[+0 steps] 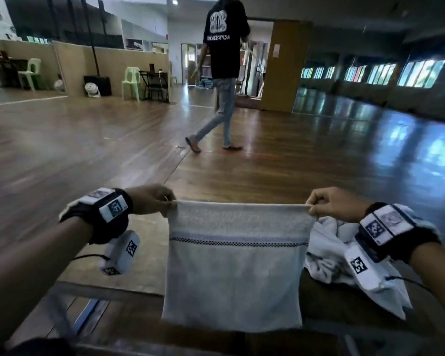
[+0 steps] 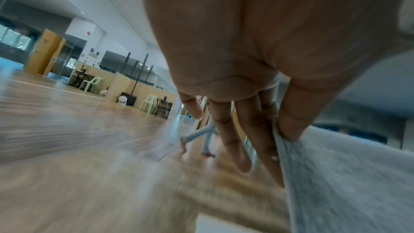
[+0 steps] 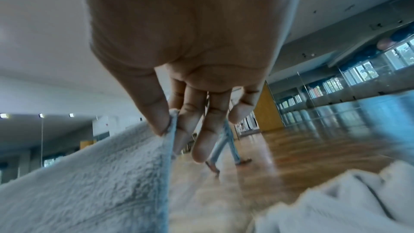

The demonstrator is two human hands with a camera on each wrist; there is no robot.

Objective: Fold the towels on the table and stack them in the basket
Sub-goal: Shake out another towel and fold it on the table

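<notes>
A light grey towel with a dark checked stripe hangs flat in the air above the table, stretched between my two hands. My left hand pinches its top left corner, thumb against fingers. My right hand pinches the top right corner the same way. In the left wrist view the left hand has its thumb pressing the towel edge against the fingers. The right wrist view shows the right hand pinching the towel corner. No basket is in view.
A heap of crumpled white towels lies on the dark table under my right wrist, also seen as towels. A person walks across the wooden floor beyond. Green chairs stand by the far wall.
</notes>
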